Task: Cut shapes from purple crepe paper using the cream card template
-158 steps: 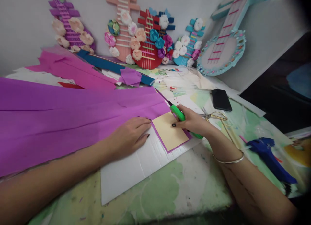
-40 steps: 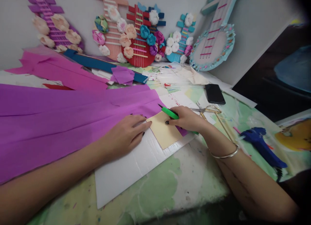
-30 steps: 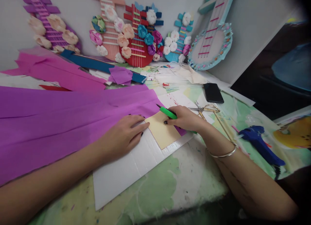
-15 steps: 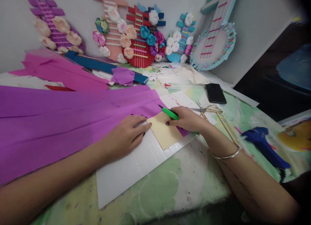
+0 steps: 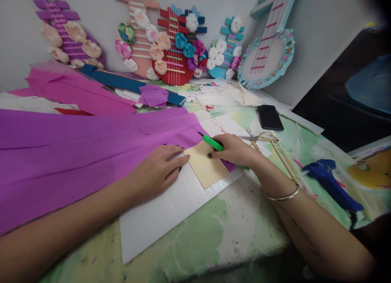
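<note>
My left hand (image 5: 161,169) lies with its fingers stretched out over the purple crepe-like sheet (image 5: 76,152) and the white board (image 5: 152,222). Its thumb and forefinger touch the left corner of a pale yellow card (image 5: 207,169). My right hand (image 5: 232,150) is closed round a slim green tool (image 5: 212,143) with a dark pointed tip; whether it is a pen or a craft knife I cannot tell. That tip points up and left, over the purple sheet. The right thumb rests on the yellow card, which lies partly on the board.
Gold-handled scissors (image 5: 266,137), a black phone (image 5: 270,117) and a blue glue gun (image 5: 332,185) lie to the right. Pink sheets (image 5: 70,89) and a blue strip (image 5: 122,81) are at the back left. Several flower-decorated toy string instruments, one red (image 5: 177,71), lean on the wall.
The view has shifted very slightly. Both hands, the card and the green tool stay in place.
</note>
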Tool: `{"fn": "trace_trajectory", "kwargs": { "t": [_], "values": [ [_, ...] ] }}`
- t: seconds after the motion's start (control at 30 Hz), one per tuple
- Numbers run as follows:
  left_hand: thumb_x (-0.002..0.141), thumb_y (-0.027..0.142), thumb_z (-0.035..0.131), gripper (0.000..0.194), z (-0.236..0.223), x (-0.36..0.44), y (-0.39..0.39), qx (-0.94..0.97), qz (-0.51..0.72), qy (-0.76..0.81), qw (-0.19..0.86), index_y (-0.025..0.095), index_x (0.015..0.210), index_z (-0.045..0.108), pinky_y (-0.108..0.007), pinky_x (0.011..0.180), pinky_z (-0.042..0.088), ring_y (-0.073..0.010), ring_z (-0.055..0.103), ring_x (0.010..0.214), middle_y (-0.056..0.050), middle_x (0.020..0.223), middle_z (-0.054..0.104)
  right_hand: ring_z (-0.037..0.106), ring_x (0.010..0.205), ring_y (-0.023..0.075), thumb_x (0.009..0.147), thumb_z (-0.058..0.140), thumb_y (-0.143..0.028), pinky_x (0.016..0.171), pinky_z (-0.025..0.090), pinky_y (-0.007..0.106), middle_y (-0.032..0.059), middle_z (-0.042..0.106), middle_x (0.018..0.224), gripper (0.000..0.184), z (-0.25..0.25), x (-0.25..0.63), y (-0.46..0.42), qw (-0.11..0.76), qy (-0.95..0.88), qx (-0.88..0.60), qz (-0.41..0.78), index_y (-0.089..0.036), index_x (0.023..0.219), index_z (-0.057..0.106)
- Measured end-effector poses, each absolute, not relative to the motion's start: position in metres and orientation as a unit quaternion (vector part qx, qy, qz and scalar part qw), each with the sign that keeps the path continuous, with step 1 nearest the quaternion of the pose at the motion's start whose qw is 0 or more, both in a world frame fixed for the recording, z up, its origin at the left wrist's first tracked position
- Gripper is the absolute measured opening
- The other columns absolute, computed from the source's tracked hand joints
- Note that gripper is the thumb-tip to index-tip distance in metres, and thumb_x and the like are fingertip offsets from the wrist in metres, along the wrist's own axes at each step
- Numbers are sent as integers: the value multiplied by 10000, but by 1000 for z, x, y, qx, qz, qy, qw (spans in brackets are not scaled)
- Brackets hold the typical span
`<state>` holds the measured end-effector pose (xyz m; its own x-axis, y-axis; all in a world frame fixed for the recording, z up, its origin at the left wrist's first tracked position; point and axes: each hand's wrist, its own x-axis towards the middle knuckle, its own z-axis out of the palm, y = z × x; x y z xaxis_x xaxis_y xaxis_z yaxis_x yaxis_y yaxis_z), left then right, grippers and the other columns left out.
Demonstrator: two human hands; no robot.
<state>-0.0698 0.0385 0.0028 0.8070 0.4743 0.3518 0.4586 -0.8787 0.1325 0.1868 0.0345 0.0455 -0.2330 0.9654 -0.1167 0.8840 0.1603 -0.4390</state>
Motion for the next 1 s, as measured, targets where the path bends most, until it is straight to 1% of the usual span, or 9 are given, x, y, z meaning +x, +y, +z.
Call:
{"fn": "trace_trajectory", "kwargs": {
  "t": [0.2,0.4,0.53,0.7,0.8,0.87,0.93,1.0],
  "values": [
    [943,272,391,417,6,-69,36,936,152,311,66,96,1306,499,-462,1054,401,-274,475,1233,-153,1320,537,510,690,174,714,652,-324,589,306,278,29,587,715,170,46,185,33,89,-750,-630,181,-176,749,576],
    [947,272,384,421,6,-69,35,936,144,314,68,112,1321,493,-449,1076,373,-261,461,1242,-136,1337,525,521,693,173,704,654,-318,584,306,270,20,590,715,162,46,184,33,80,-738,-644,185,-180,753,586],
    [945,272,397,435,5,-69,36,936,149,311,63,98,1336,478,-452,1070,375,-265,462,1236,-146,1330,525,502,671,164,710,661,-316,573,297,268,9,563,681,165,45,184,33,86,-741,-641,182,-182,732,568],
    [946,206,354,397,6,-68,38,949,160,270,35,133,1285,548,-452,1017,413,-272,476,1208,-146,1301,532,483,628,153,711,676,-310,563,290,270,-3,535,633,168,45,184,33,88,-738,-642,187,-182,712,568],
    [943,189,340,400,5,-67,39,955,155,254,9,118,1267,563,-466,1009,411,-284,484,1207,-162,1292,544,499,653,168,702,694,-329,561,291,273,15,559,663,188,46,183,33,81,-730,-657,170,-180,724,583],
    [941,184,343,403,4,-67,39,957,142,252,0,123,1283,546,-479,1043,378,-283,460,1254,-151,1332,536,516,686,183,689,708,-344,564,294,276,37,586,706,211,47,182,33,74,-722,-670,153,-175,743,595],
    [929,164,351,414,4,-65,38,961,122,249,-11,135,1306,521,-505,1100,301,-279,396,1329,-121,1379,519,530,708,195,675,716,-349,568,300,277,59,611,747,231,46,182,34,71,-717,-678,146,-167,771,610],
    [896,119,364,442,8,-61,37,966,97,240,-24,118,1316,501,-516,1137,230,-273,341,1375,-113,1396,513,541,711,201,666,717,-350,568,304,278,74,628,769,248,45,182,34,77,-715,-679,147,-159,795,625]
  ]
}}
